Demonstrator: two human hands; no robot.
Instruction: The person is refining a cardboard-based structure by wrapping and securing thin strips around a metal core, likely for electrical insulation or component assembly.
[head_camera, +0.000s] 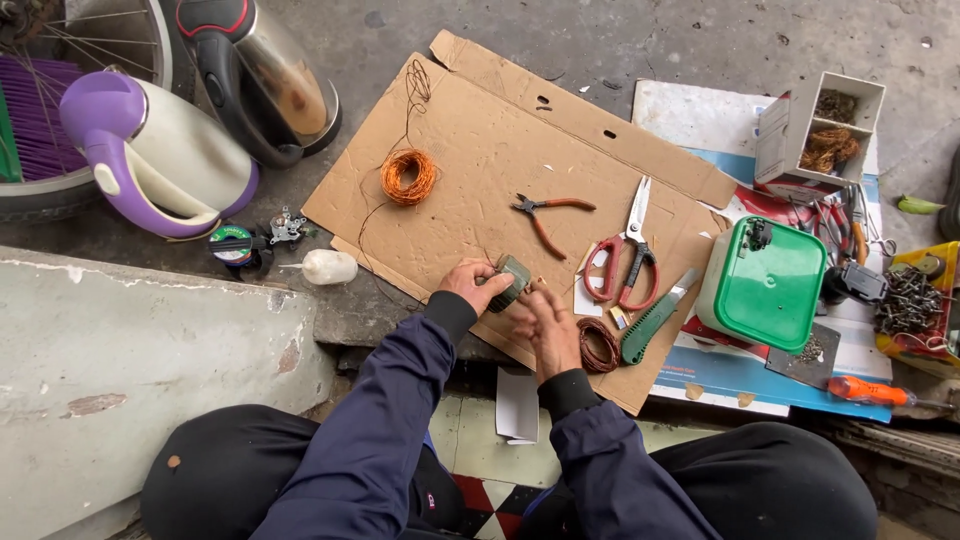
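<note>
At the lower middle of the frame, over the near edge of a flattened cardboard sheet (500, 160) on the floor, the person's left hand (468, 285) has its grip pressed around a small dark-green ridged block (512, 281), fingers wrapped over its left end. The right hand (545, 325) sits just beside it, fingers loosely curled near the block's right end; whether they pinch anything fine there is too small to tell. A dark brown wire coil (598, 345) lies touching the right wrist side, and an orange wire coil (408, 175) lies well apart toward the upper left of the cardboard.

Right of the hands lie red-handled scissors (622, 262), a green utility knife (655, 318) and small orange-handled pliers (545, 215); a green-lidded box (765, 282) stands further right.

To my eye, the work goes best with the block held steady and low over the cardboard, the left hand keeping it from turning while the right hand's fingertips work close against it, so that any thin wire stays taut and does not kink.
</note>
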